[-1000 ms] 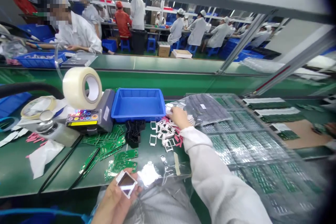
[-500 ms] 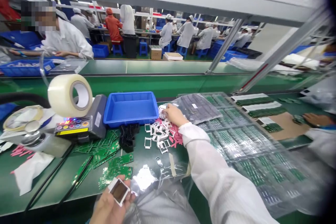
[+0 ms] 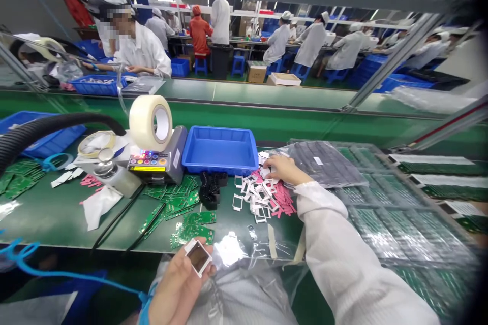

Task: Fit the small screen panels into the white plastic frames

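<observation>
My left hand (image 3: 179,284) is low at the table's near edge, fingers closed on a small square white frame with a dark centre (image 3: 198,257). My right hand (image 3: 282,169) reaches out in a white sleeve and rests on a pile of small white frames and pink strips (image 3: 263,195). Its fingers curl down into the pile; whether they grip a piece is hidden. Green circuit boards (image 3: 179,213) lie between the two hands, next to a stack of black parts (image 3: 212,188).
A blue tray (image 3: 220,150) stands behind the pile, a tape dispenser with a big clear roll (image 3: 150,123) to its left. A black hose (image 3: 46,129) arcs at far left. Bagged trays of boards (image 3: 385,213) cover the right. Workers in white sit beyond the green conveyor (image 3: 247,94).
The view has swung left, so everything sits further right in the picture. My right hand stays on the pile of frames. The left hand keeps hold of the square frame.
</observation>
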`<state>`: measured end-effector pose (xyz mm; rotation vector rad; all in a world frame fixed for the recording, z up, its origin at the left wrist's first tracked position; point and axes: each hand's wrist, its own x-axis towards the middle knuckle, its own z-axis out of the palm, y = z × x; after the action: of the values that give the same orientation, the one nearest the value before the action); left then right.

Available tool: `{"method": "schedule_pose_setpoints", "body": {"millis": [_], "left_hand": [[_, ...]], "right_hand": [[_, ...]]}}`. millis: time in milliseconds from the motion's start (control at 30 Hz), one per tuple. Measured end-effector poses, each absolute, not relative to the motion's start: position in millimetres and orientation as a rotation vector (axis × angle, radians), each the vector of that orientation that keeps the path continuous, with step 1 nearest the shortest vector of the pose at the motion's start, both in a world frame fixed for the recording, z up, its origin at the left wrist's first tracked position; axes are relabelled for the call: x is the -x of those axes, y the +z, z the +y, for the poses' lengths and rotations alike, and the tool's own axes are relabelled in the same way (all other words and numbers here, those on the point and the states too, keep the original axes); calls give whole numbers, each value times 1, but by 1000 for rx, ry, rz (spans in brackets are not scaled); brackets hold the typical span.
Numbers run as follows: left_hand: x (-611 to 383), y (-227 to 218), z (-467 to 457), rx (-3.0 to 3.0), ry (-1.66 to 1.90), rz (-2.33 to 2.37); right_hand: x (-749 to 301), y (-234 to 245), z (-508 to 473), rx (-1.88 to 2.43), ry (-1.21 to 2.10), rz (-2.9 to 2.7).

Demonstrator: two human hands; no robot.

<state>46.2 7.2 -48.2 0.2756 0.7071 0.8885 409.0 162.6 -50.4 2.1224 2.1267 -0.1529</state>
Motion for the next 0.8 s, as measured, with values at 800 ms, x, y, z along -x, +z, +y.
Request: {"method": "schedule_pose_setpoints", "body": {"millis": [800], "left_hand": [[-50, -21, 16, -656, 948, 376]], "right_hand": [[-194, -2, 9, -2421, -2054, 2670]]}}
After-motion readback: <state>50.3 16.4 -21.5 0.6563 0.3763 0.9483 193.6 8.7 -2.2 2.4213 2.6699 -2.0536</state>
